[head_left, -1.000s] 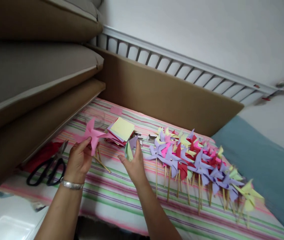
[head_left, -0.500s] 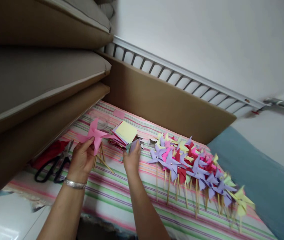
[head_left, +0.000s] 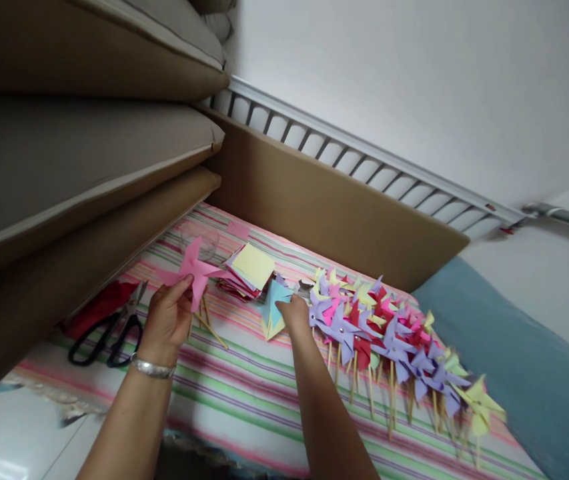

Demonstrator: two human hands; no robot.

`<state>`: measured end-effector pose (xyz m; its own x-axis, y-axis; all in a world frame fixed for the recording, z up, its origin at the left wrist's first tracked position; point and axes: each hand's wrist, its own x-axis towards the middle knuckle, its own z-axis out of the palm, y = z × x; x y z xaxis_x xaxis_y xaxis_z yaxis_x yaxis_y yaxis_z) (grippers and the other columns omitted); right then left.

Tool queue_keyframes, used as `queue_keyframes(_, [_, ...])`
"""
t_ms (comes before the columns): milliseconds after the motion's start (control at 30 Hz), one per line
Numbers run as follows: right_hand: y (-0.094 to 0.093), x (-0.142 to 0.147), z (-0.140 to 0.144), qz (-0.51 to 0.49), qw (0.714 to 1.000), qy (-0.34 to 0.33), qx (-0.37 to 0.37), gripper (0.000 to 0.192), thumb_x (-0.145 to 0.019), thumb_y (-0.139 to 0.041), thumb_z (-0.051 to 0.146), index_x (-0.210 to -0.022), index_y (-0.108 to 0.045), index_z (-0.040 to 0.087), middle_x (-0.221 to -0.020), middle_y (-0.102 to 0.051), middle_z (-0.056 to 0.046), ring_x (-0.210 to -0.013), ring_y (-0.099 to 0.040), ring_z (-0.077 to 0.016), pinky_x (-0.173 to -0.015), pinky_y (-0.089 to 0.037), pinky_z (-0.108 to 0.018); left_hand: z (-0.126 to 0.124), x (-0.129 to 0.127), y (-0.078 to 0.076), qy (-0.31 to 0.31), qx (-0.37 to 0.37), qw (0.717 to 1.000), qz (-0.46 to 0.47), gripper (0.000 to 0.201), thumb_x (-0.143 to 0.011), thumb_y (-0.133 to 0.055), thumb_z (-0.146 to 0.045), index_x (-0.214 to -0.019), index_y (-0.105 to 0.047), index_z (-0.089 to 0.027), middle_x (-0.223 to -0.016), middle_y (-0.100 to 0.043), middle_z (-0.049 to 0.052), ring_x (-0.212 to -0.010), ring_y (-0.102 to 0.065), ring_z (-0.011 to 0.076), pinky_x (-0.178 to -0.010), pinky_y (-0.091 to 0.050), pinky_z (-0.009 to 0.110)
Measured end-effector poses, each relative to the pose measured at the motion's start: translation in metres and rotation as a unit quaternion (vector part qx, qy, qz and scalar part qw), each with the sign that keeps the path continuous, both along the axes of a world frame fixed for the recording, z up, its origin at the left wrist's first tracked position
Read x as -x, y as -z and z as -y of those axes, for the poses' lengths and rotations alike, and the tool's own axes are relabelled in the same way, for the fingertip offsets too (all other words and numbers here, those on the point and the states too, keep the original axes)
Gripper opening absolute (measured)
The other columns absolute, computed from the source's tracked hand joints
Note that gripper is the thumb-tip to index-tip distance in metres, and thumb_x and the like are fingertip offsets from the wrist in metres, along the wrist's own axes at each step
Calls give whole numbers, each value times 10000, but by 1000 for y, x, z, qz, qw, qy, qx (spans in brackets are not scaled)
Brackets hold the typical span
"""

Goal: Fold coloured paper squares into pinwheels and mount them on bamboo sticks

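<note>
Fingers of the left hand (head_left: 167,320) pinch a pink pinwheel (head_left: 193,270); the right hand (head_left: 297,312) grips a blue pinwheel (head_left: 274,303).

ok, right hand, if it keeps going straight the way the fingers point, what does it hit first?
The right hand points up and away along the striped cloth. First in that line is probably the small metal piece just beyond the fingertips, then the brown board. Depth is unclear. It holds a blue and yellow paper piece.

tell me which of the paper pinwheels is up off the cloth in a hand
The pink pinwheel, pinched in the left hand beside the paper stack. The other pinwheels lie in a row on the striped cloth.
</note>
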<state>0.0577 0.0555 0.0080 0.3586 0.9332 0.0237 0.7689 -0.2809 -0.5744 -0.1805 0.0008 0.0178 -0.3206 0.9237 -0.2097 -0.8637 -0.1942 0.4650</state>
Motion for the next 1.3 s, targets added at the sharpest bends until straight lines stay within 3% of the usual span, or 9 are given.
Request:
queue_keyframes(133, [-16, -13, 10, 28, 999, 21, -18, 168, -683, -574, 241, -750, -690, 140, -631, -673, -57, -604, -620, -207, -519, -402, -258, 0, 2, -2, -13, -9, 1000, 5, 116, -598, -705, -46, -586, -648, -146, -593, -687, -22, -579, -632, 99, -627, -550, 233])
queue_keyframes(267, [-46, -19, 21, 78, 991, 57, -93, 304, -763, -497, 294, -975, -678, 175, -850, -692, -80, -761, -617, -231, -627, -399, -286, 0, 4, -2, -42, -3, 999, 2, 132, -570, -725, -53, -557, -635, -149, -562, -675, -29, -561, -620, 85, -569, -522, 185])
queue_keyframes(433, [-72, 4, -4, 132, 968, 25, -211, 314, -814, -430, 233, -1035, -653, 219, -1041, -642, -64, -977, -545, -217, -825, -342, -302, -1, 7, -3, -74, 0, 997, -4, 159, -538, -743, -64, -568, -619, -159, -571, -666, -44, -562, -611, 86, -583, -525, 210])
queue_keyframes(533, [-65, 32, -30, 210, 935, -90, -270, 315, -804, -440, 160, -1023, -659, 215, -968, -641, -74, -959, -523, -216, -856, -305, -333, -2, 11, -3, -121, 8, 993, -7, 167, -541, -733, -68, -575, -604, -167, -566, -651, -55, -570, -606, 87, -571, -510, 206])
queue_keyframes(633, [-45, 55, -45, 269, 909, -245, -203, 337, -792, -456, 109, -1022, -669, 230, -982, -642, -83, -977, -503, -226, -871, -289, -363, -4, 15, -5, -163, 13, 986, 4, 149, -565, -701, -65, -585, -597, -169, -566, -644, -58, -586, -604, 86, -611, -513, 218])
queue_keyframes(733, [-29, 65, -45, 267, 899, -311, -152, 366, -764, -465, 68, -1008, -686, 228, -997, -660, -85, -999, -513, -227, -905, -292, -373, -4, 17, -7, -179, 15, 984, 10, 135, -588, -677, -60, -609, -598, -167, -595, -649, -60, -600, -602, 79, -653, -516, 231])
queue_keyframes(933, [-27, 27, -20, 234, 922, -278, -134, 539, -744, -404, 42, -1226, -550, 237, -1289, -544, -31, -1163, -481, -164, -952, -357, -287, -4, 16, -8, -161, 35, 986, 14, 130, -626, -643, -46, -594, -582, -156, -554, -626, -59, -550, -575, 75, -645, -521, 248])
queue_keyframes(1067, [-15, -21, -8, 243, 955, -159, -59, 412, -857, -315, 138, -1155, -598, 164, -1128, -646, -68, -1027, -591, -158, -861, -445, -256, -5, 15, -6, -159, 41, 986, 12, 142, -621, -642, -34, -583, -578, -155, -558, -628, -55, -570, -587, 75, -604, -501, 203])
queue_keyframes(1300, [13, -36, -39, 325, 925, -190, 55, 205, -886, -484, 230, -1006, -637, 165, -1037, -652, -62, -925, -617, -163, -802, -486, -302, -5, 8, -5, -148, 35, 988, 10, 159, -620, -635, -8, -586, -591, -157, -599, -637, -52, -600, -596, 78, -580, -497, 195])
